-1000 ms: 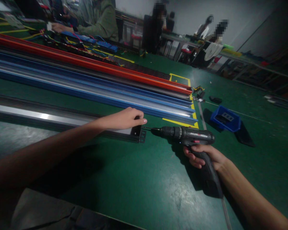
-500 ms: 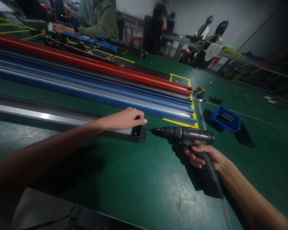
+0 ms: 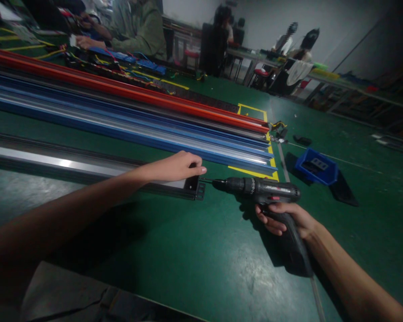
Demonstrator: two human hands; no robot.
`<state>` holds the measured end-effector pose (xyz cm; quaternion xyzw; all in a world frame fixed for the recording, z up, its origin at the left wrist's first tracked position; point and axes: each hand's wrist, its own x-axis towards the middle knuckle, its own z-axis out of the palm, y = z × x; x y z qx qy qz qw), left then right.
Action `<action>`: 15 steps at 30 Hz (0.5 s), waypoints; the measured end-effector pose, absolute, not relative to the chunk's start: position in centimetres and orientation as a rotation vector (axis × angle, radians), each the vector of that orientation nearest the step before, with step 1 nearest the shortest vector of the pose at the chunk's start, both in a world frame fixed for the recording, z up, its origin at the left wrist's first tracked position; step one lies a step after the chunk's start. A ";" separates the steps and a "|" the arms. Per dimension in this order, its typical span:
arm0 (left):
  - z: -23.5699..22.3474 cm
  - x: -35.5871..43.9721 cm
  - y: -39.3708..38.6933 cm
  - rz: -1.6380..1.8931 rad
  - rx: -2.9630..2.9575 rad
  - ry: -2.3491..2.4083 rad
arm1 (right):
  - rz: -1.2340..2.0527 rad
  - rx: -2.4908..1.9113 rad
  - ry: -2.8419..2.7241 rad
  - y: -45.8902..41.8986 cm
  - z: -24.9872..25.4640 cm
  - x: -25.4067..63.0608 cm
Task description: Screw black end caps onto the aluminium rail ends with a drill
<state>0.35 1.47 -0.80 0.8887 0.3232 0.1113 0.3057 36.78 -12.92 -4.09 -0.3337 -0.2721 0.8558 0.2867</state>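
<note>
My left hand (image 3: 177,166) lies over the right end of a long black profile with a silver strip (image 3: 66,163). Its fingers curl over the far side, and the thumb reaches just past the end. A small black end piece with slots (image 3: 200,191) shows at that end. My right hand (image 3: 293,218) grips the handle of a black cordless-style drill (image 3: 273,190), which has a cable at its base. The drill lies level, pointing left, and its thin bit (image 3: 208,180) meets the end of the profile near my thumb. The exact contact is too small to make out.
Behind the profile lie blue channels (image 3: 154,134) and a red-orange channel (image 3: 137,91). A blue parts bin (image 3: 322,176) stands at the right on the green table (image 3: 201,250). Across the table, a person in a green sleeve (image 3: 144,40) sits by wired parts.
Both hands and the drill hold almost the same place. My right fingers have shifted very slightly on the handle. Across the table, the other person's hands have moved a little.
</note>
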 end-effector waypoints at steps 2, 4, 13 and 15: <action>-0.9 0.3 1.5 0.307 2.359 0.848 | 2.287 -0.881 -0.735 -12.9 -4.1 36.7; -0.9 0.3 1.5 0.312 2.361 0.846 | 2.287 -0.875 -0.744 -12.8 -4.0 36.6; -0.7 0.4 1.4 0.288 2.331 0.876 | 2.275 -0.918 -0.768 -12.5 -4.0 37.0; -0.6 0.3 1.4 0.284 2.328 0.873 | 2.274 -0.925 -0.759 -12.3 -3.9 36.9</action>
